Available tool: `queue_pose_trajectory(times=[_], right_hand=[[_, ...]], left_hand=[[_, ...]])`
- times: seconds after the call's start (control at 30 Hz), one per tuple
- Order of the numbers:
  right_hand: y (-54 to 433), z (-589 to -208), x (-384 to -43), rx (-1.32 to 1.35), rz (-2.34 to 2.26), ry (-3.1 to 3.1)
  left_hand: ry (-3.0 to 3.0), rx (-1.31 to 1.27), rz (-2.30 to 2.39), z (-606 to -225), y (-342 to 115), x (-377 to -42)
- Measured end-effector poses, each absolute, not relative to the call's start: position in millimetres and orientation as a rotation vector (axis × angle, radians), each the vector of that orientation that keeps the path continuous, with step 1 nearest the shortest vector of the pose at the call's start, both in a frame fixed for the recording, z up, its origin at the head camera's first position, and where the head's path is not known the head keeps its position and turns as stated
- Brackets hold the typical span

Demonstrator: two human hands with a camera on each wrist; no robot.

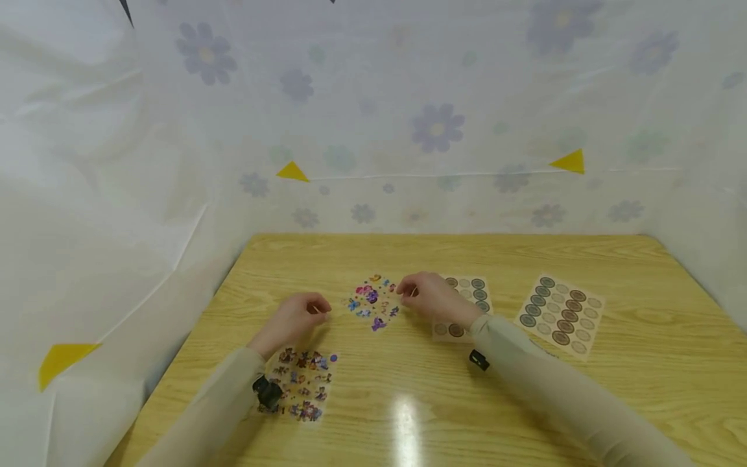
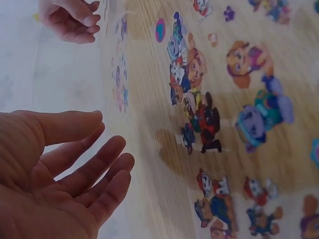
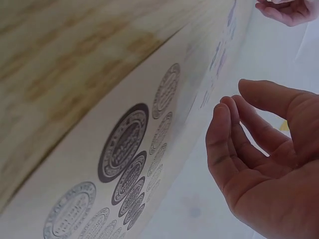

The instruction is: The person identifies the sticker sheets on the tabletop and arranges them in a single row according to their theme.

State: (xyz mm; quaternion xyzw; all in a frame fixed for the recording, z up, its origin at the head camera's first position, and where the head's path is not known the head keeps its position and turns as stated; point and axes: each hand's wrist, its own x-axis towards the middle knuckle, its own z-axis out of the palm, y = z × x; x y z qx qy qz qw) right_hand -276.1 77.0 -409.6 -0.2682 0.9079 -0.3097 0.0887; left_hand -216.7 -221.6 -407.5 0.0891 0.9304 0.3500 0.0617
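My left hand (image 1: 294,318) hovers just above and beyond a clear sheet of cartoon puppy stickers (image 1: 305,379), its fingers loosely bent with nothing between them. In the left wrist view the puppy stickers (image 2: 202,119) lie flat on the wood, to the right of the hand. A round group of small colourful stickers (image 1: 373,296) lies between both hands. Beside that group is my right hand (image 1: 434,298), thumb and fingertips apart and holding nothing. Under the right hand and forearm, a beige sheet of round stamp-like stickers (image 1: 480,295) is partly hidden; its printed circles (image 3: 127,142) show in the right wrist view.
A second beige sheet of round stickers (image 1: 563,314) lies at an angle farther right. Everything rests on a wood-grain table (image 1: 397,402). Flower-printed white sheeting (image 1: 373,130) hangs behind it, with yellow triangles (image 1: 293,172) on it. Small black cameras (image 1: 268,394) sit on the wrists.
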Motion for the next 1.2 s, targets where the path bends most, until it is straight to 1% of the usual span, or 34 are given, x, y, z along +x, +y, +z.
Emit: queue_pose_trajectory(times=[0.23,0.57,0.87,1.2], right_hand=[[75.9,-414.6,-280.6,-0.793,-0.867,2.729],[83.9,-423.7,-294.2,-0.784,-0.866,2.723],[85.9,-421.0,-296.8,-0.781,-0.875,2.691],[86.5,-422.0,-295.4,-0.69,-0.907,2.685]], left_hand=[[2.723,0.261,1.15,-420.4,-217.5,-241.4],[2.674,0.253,1.234,-431.8,-212.5,-261.9],[2.696,0.308,1.218,-428.6,-204.9,-262.3],[2.719,0.231,1.219,-430.6,-199.7,-259.4]])
